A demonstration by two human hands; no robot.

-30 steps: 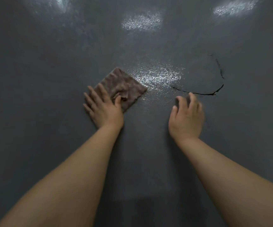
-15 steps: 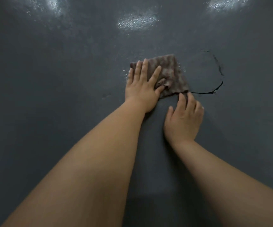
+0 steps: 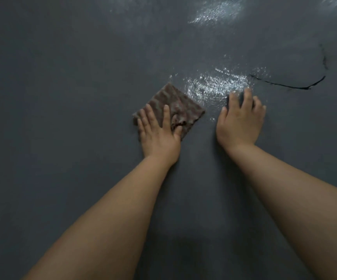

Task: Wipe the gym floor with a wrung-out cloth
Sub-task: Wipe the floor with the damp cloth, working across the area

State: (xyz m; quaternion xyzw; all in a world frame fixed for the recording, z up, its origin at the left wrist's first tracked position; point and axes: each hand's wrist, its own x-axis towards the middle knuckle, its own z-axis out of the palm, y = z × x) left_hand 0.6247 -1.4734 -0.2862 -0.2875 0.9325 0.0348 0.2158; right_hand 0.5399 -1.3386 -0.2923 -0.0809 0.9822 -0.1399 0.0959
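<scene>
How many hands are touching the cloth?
1. The left hand lies flat with spread fingers on the brown cloth. The right hand rests on the bare grey floor beside it, apart from the cloth, next to a wet shiny patch.

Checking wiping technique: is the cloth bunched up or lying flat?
Lying flat: the cloth forms a squarish pad on the floor, left hand pressing it.

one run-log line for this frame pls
left hand: flat, pressing brown ribbed cloth | right hand: braced on dark grey floor | wet sheen between cloth and black crack
</scene>
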